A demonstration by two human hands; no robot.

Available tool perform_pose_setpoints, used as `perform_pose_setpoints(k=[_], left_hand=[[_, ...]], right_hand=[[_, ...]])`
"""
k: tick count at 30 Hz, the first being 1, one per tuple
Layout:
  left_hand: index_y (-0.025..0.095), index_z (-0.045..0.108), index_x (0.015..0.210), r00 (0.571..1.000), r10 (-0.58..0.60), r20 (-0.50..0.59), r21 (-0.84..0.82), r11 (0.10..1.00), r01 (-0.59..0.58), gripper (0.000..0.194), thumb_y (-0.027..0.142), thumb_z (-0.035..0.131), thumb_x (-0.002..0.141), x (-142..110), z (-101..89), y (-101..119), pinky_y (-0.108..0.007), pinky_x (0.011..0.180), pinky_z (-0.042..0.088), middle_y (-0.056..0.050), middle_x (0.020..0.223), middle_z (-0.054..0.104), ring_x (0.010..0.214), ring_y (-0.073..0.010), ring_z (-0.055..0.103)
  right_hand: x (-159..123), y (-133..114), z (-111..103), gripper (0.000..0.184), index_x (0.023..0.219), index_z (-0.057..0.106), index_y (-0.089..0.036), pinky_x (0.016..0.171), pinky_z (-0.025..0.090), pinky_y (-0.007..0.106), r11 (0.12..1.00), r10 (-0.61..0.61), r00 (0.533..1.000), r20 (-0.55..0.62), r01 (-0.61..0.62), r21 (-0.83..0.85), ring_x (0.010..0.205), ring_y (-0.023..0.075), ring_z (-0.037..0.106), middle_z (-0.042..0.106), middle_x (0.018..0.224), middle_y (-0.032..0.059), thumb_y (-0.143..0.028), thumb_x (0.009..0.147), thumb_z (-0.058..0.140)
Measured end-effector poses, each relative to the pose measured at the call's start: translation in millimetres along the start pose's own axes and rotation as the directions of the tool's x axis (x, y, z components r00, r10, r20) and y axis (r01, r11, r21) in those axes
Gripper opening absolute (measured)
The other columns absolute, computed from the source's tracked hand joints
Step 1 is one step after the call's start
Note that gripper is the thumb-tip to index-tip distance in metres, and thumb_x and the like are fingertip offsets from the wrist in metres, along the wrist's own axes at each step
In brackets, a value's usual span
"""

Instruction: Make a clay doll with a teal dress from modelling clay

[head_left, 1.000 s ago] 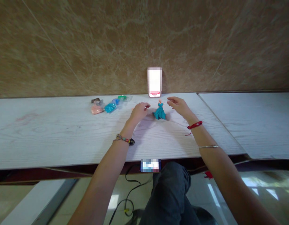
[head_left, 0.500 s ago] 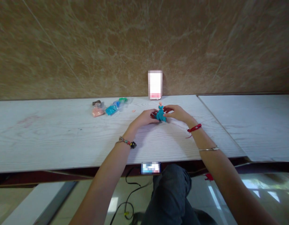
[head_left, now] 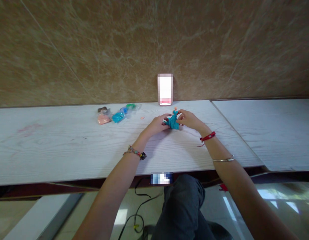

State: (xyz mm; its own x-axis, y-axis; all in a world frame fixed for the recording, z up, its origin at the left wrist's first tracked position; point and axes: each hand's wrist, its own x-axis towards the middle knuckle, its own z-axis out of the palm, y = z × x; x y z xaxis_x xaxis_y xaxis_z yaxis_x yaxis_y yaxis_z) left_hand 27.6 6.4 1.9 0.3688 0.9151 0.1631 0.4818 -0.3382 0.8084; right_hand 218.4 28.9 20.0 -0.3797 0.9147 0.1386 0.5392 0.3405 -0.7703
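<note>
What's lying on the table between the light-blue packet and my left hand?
In the head view, one small pink piece lies on the white table between the light-blue packet and your left hand.

A brown marbled wall point(head_left: 94, 50) is filling the frame's top; a white wood-grain table point(head_left: 56, 150) is spanning its middle; a glossy floor point(head_left: 289, 196) is gleaming brightly at lower right.

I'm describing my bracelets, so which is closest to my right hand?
The red bracelet, just behind your right hand; the silver bangle sits farther up the forearm, and the beaded bracelet is around your left wrist.
</note>
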Motion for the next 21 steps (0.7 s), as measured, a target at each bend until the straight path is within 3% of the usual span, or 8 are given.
perform_pose_setpoints(k=[6,10,13,17,21], left_hand=[[0.019,0.041,0.135,0.994,-0.105,0.034,-0.171,0.979,0.11,0.074,0.004,0.065,0.067,-2.1,-2.9,-0.3,-0.027,0.075,0.052,-0.012,0.113,0.057,0.077,-0.01,0.062],[0.02,0.04,0.135,0.995,-0.09,0.034,-0.189,0.977,0.095,0.074,0.004,0.065,0.067,-2.4,-3.5,0.3,-0.027,0.076,0.051,-0.011,0.113,0.057,0.077,-0.0089,0.061],[0.02,0.038,0.137,0.994,-0.103,0.028,-0.206,0.973,0.106,0.076,0.004,0.065,0.067,-2.5,-3.2,2.6,-0.027,0.076,0.051,-0.011,0.116,0.055,0.074,-0.0079,0.06],[0.016,0.033,0.14,0.988,-0.153,0.036,-0.205,0.966,0.157,0.079,0.005,0.065,0.068,-2.2,-0.9,5.4,-0.028,0.073,0.05,-0.013,0.116,0.053,0.07,-0.0083,0.059],[0.017,0.031,0.14,0.988,-0.146,0.043,-0.194,0.969,0.152,0.079,0.005,0.062,0.069,-1.4,2.1,5.0,-0.026,0.073,0.051,-0.013,0.115,0.054,0.082,-0.0118,0.06]], right_hand=[[-2.7,-1.9,1.9,0.034,0.105,0.054,-0.019,0.054,0.051,0.027,0.988,0.069,0.994,0.084,-0.08,0.135,0.053,0.0122,0.059,0.062,0.069,-0.0021,-0.007,0.073,0.057],[-4.0,-1.3,1.1,0.042,0.108,0.052,-0.019,0.053,0.05,0.026,0.985,0.047,0.987,0.152,-0.071,0.158,0.054,0.0121,0.059,0.06,0.069,-0.0038,-0.01,0.069,0.064],[-4.6,-1.2,1.1,0.049,0.108,0.051,-0.02,0.049,0.046,0.023,0.995,0.002,0.992,0.125,-0.015,0.103,0.052,0.0107,0.057,0.057,0.065,-0.0068,-0.008,0.063,0.068],[-5.8,-2.9,4.8,0.049,0.107,0.053,-0.018,0.051,0.044,0.022,0.999,0.031,0.998,0.06,-0.032,0.017,0.054,0.0104,0.056,0.058,0.066,-0.0057,-0.005,0.062,0.066],[-7.7,-4.3,8.2,0.05,0.109,0.053,-0.019,0.049,0.043,0.022,0.999,0.034,0.999,0.034,-0.034,0.0,0.053,0.0101,0.054,0.058,0.067,-0.0049,-0.005,0.062,0.064]])
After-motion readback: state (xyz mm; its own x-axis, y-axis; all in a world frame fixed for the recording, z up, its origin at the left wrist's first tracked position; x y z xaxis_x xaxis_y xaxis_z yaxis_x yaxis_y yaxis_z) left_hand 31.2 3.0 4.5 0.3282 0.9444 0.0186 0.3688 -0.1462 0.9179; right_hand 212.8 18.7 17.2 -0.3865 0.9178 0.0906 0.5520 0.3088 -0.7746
